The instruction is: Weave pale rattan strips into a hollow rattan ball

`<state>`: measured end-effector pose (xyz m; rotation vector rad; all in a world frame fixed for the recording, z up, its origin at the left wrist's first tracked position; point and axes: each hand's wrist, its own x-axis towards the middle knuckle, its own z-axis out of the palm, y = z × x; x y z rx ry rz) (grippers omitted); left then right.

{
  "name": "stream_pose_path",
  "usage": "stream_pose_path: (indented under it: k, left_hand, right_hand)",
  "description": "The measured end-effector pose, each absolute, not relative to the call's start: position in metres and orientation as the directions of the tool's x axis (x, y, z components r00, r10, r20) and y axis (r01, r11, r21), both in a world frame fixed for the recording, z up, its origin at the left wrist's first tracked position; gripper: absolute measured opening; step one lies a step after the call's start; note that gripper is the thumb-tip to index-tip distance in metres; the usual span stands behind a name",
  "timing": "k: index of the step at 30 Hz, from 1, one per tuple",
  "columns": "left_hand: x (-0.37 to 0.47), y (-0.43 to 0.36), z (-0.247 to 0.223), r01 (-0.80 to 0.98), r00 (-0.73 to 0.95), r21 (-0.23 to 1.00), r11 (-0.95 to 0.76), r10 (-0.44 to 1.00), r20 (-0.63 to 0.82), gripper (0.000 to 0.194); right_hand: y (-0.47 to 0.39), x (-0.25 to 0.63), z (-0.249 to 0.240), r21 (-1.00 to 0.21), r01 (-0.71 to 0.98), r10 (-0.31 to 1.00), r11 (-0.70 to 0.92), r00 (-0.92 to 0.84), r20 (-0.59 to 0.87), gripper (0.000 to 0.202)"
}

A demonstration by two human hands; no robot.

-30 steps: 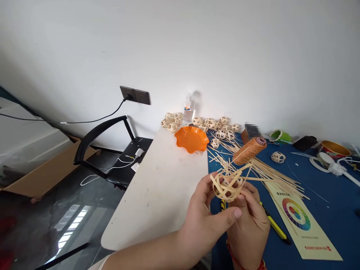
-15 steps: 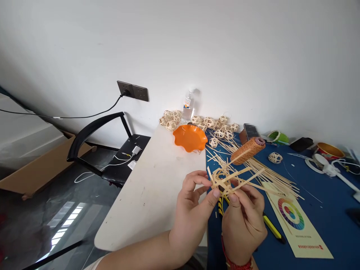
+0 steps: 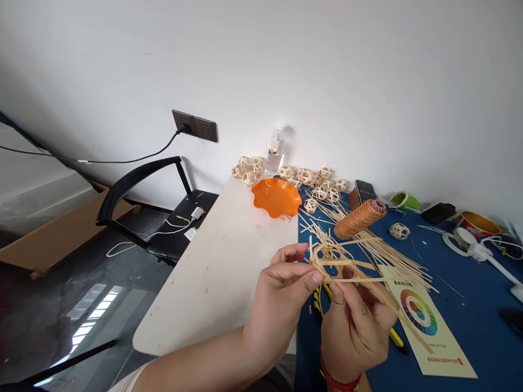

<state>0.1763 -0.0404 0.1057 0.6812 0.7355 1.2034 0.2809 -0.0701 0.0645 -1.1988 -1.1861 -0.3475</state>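
left hand (image 3: pixel 281 291): pinching woven strip ball (image 3: pixel 330 260) | right hand (image 3: pixel 355 321): gripping same ball's strips | below: blue tabletop (image 3: pixel 469 326), loose strips (image 3: pixel 384 250)

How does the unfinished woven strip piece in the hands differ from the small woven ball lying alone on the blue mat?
The half-woven pale strip piece is held up between the left hand and right hand; the small woven ball lies untouched on the blue mat. The held piece is open, with long loose strip ends sticking out; the ball is closed and round, with no loose ends visible. Both are woven from pale flat strips.
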Motion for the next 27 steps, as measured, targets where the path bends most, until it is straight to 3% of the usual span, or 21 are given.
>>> stream_pose_path:
  k: [8, 19, 27]
  left_hand:
    - [0.177, -0.040, 0.106, -0.582, 0.212, 0.777, 0.239, 0.967, -0.139, 0.003]
    - [0.183, -0.041, 0.106, -0.678, 0.230, 0.662, 0.320, 0.947, -0.223, 0.007]
    - [0.187, -0.043, 0.110, -0.745, 0.322, 0.510, 0.430, 0.902, -0.288, 0.012]
  right_hand:
    - [-0.079, 0.286, 0.068, -0.485, 0.816, 0.436, 0.314, 0.329, 0.837, 0.039]
    - [-0.079, 0.285, 0.069, -0.421, 0.858, 0.426, 0.295, 0.276, 0.861, 0.028]
    - [-0.074, 0.294, 0.058, -0.318, 0.883, 0.389, 0.345, 0.174, 0.905, 0.046]
